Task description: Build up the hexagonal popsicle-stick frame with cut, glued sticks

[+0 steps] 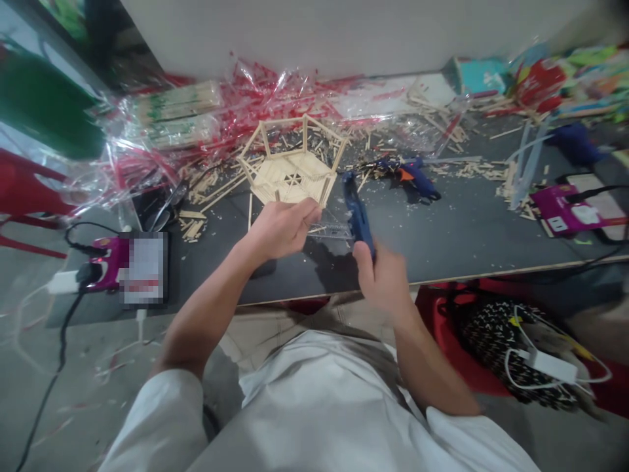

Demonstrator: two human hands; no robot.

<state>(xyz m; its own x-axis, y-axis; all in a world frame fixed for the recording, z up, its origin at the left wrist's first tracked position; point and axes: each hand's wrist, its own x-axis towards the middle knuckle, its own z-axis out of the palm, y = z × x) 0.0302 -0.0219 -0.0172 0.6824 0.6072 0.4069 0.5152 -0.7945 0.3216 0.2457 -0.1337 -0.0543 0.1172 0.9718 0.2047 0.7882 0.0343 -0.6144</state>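
My left hand (285, 228) is closed in a pinch at the near side of a wooden stick frame (295, 174), where whatever its fingers hold is hidden. The frame has a many-sided slatted base, upright posts and a top rim of thin sticks. In my right hand (383, 278) is a blue hand tool (360, 216), a cutter by its look, pointing away from me just right of the frame. A clear ruler (331, 231) lies on the table between my hands.
A blue glue gun (417, 180) lies on the dark table (466, 229) to the right. Loose sticks and plastic wrappers (275, 88) cover the back. Purple power strips (111, 262) and a phone (145, 269) sit at the left; another purple strip (557, 210) is at right.
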